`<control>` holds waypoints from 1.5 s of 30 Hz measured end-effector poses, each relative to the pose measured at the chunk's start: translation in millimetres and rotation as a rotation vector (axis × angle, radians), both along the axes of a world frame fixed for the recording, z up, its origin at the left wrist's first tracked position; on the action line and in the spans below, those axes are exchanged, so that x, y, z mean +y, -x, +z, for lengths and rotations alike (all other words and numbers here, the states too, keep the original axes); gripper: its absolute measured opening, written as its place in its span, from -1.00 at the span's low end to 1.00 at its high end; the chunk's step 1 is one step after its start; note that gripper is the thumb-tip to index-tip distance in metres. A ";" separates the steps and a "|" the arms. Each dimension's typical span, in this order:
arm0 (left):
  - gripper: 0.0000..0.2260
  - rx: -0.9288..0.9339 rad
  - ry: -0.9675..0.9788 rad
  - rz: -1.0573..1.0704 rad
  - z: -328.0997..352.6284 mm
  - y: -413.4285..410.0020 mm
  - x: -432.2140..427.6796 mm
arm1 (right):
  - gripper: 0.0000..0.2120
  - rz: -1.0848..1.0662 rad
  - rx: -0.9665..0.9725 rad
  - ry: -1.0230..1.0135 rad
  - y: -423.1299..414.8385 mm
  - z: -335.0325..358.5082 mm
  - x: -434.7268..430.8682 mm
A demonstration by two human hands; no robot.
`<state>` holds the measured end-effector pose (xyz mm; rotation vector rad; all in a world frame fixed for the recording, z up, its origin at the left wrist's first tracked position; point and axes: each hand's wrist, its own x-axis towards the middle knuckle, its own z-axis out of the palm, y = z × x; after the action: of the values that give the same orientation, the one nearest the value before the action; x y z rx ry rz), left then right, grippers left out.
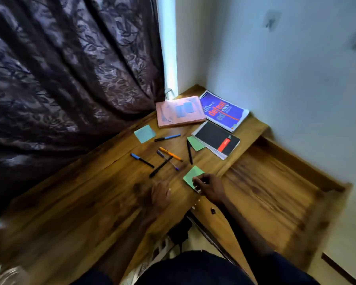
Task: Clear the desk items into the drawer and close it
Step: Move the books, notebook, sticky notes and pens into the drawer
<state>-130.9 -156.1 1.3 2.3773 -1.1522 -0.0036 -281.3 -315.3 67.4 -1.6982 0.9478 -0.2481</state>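
Note:
My right hand (209,187) pinches the near corner of a green sticky pad (192,175) lying at the desk's right edge. My left hand (159,195) rests flat on the wooden desk (90,202), blurred, fingers apart. Several pens lie in the middle: a blue-capped pen (142,160), an orange pen (171,154), a purple pen (167,160), black pens (160,167) (189,152) and a blue pen (167,138). Farther back are a blue sticky pad (144,133), another green sticky pad (195,143), a pink book (179,111), a blue book (223,111) and a black notebook (217,139). The open drawer (271,194) is on the right.
A dark patterned curtain (70,68) hangs along the desk's left side. A white wall (286,79) stands behind and to the right of the drawer. My dark-clothed lap (193,268) is at the bottom of the view.

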 end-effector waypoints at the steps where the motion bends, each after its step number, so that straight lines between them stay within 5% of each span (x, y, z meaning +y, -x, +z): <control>1: -0.76 0.022 -0.055 -0.009 -1.9 4.8 -9.2 | -0.81 -0.008 -0.007 -0.016 6.5 -1.7 -8.0; 6: -0.79 0.062 -0.253 -0.040 47.5 40.1 -45.0 | -0.83 -0.018 -0.028 -0.024 25.9 -2.4 -41.3; 18: -0.82 0.152 -0.217 -0.050 65.5 29.7 -112.2 | -0.96 -0.002 -0.022 0.023 15.5 -2.8 -92.4; 22: -0.88 0.407 -0.164 0.093 62.7 0.9 -148.0 | -0.92 -0.037 0.007 0.079 -7.5 -1.4 -117.1; 33: -0.89 1.520 0.463 0.598 32.5 -110.5 -277.3 | -0.88 -0.079 0.099 0.018 -95.2 -8.5 -183.4; 38: -0.63 1.740 0.668 0.688 34.4 -147.3 -339.3 | -0.88 -0.108 0.104 -0.015 -132.7 -15.7 -206.9; 45: -0.75 1.768 0.739 0.873 18.1 -164.2 -375.0 | -0.89 -0.112 0.141 -0.083 -146.1 -40.0 -213.0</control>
<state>33.3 -531.0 19.4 1.1323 0.6349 -0.9342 -135.1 -528.3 27.4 -1.6046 1.1439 -0.1616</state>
